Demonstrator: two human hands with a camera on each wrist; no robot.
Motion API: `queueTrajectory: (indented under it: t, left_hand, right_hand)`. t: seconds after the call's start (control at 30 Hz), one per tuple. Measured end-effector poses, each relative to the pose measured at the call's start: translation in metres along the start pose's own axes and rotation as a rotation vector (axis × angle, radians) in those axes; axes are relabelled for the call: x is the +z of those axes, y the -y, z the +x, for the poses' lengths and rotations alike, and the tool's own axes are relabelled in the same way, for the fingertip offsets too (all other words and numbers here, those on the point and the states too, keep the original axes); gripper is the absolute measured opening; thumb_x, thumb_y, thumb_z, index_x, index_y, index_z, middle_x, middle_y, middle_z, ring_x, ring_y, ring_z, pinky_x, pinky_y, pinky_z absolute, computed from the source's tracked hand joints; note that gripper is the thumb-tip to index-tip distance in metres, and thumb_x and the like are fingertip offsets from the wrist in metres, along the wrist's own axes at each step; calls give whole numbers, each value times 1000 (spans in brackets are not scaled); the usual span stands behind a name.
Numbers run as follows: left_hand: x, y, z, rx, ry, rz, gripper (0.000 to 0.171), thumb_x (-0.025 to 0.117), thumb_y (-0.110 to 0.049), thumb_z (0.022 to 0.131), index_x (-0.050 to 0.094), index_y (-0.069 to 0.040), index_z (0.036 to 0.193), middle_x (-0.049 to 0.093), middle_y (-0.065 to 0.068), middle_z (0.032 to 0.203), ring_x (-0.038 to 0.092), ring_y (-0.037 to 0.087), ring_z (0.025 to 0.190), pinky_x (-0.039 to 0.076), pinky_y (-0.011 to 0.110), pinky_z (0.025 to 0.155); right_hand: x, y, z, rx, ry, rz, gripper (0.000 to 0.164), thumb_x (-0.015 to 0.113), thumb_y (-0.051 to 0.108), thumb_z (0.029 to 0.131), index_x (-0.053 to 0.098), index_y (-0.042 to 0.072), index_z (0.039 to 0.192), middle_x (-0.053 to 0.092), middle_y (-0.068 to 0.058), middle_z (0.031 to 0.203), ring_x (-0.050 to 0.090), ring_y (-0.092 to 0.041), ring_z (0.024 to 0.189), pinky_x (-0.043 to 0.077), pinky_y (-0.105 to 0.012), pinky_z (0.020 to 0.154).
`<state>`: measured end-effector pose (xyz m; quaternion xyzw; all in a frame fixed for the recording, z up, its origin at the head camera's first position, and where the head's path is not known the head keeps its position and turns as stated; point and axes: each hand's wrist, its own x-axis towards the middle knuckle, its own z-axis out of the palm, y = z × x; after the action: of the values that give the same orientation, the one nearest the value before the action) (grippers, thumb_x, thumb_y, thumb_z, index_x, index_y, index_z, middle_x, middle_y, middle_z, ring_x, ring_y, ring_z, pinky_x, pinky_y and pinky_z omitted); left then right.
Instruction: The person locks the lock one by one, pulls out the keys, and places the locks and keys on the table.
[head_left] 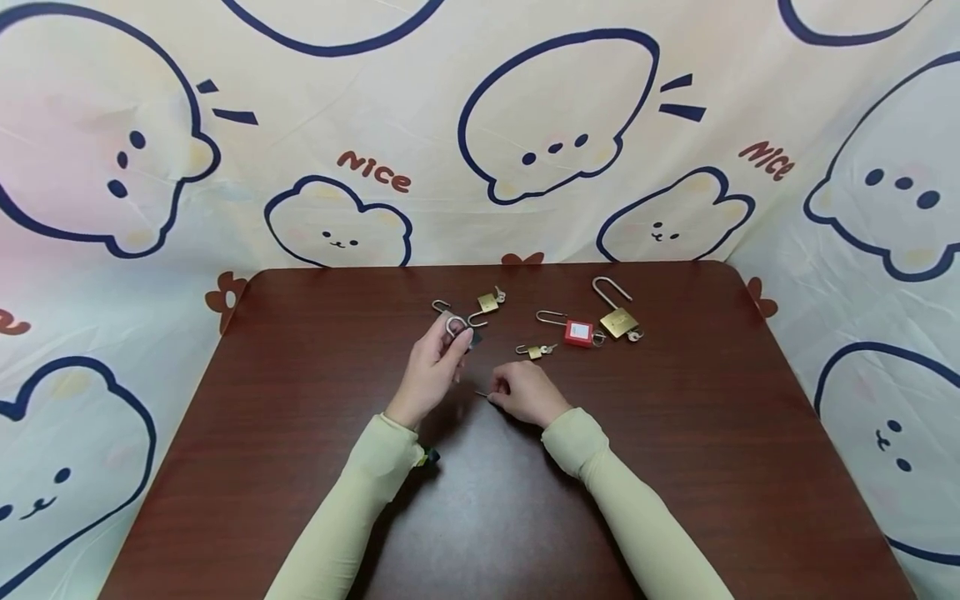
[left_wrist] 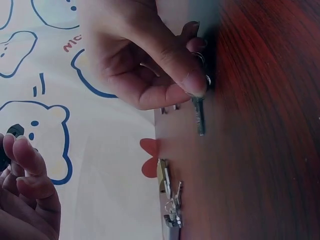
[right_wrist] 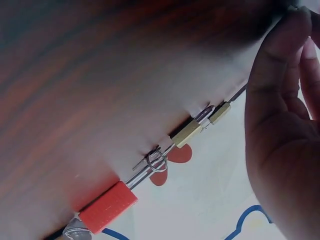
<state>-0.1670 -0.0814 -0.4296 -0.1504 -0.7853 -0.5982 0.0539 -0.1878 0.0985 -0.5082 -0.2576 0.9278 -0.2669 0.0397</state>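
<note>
We see the left hand (head_left: 433, 365) curled round a dark padlock (head_left: 476, 340) with a silver shackle, above the table (head_left: 300, 467). Our right hand (head_left: 530, 394) pinches a small key (left_wrist: 200, 118) between thumb and finger, low over the wood. Beyond both hands lie a red padlock (head_left: 578, 333) and 3 brass padlocks (head_left: 618, 322), shackles raised on the larger ones.

Desk (head_left: 262, 417): dark red-brown surface, visible wood grain, rounded far corners. Backdrop (head_left: 435, 125): pale printed cloth, located behind the desk's far edge and along both sides; faint creases visible. Print: bears (head_left: 337, 221) in dark blue outline, red-brown "Nice" lettering (head_left: 375, 171) and red-brown flowers (head_left: 217, 298). Pink, yellow and blue tints occur locally. Lighting: soft glare (head_left: 480, 500) on the desk's near middle area.
</note>
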Motion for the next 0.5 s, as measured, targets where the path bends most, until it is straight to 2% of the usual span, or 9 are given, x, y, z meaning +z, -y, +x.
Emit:
queueTrajectory:
  t: [0.1,0.13,0.3,0.5]
  left_hand:
    - [0,2,1,8,0,5,17,52,-18,102,52,-2,95,52,18,63,48,20,46,43,23,41]
    - [0,-2,1,10,0,5,16,52,-15,101,52,0,95,52,18,63,48,21,46,43,24,41]
    - [2,0,1,-9,-2,6,17,53,-13,101,52,3,94,51,15,62,49,26,45,42,20,41]
    - [1,6,-1,-23,0,27,17,55,-14,100,53,2,94,54,29,63,50,36,46,43,22,40]
  right_hand:
    - [-1,0,1,4,-8,-14,14,79,15,76,66,16,71,59,4,64,51,-7,60,44,-26,56]
    - [-2,0,1,6,-12,-16,13,80,15,76,67,16,73,59,3,65,52,-8,61,44,-26,56]
    - [-6,0,0,34,-19,-8,10,80,16,77,71,15,80,59,1,72,52,-11,66,45,-29,60]
    - [-7,-2,-4,54,-3,-8,9,79,20,80,73,18,86,61,2,77,53,-10,70,47,-30,62]
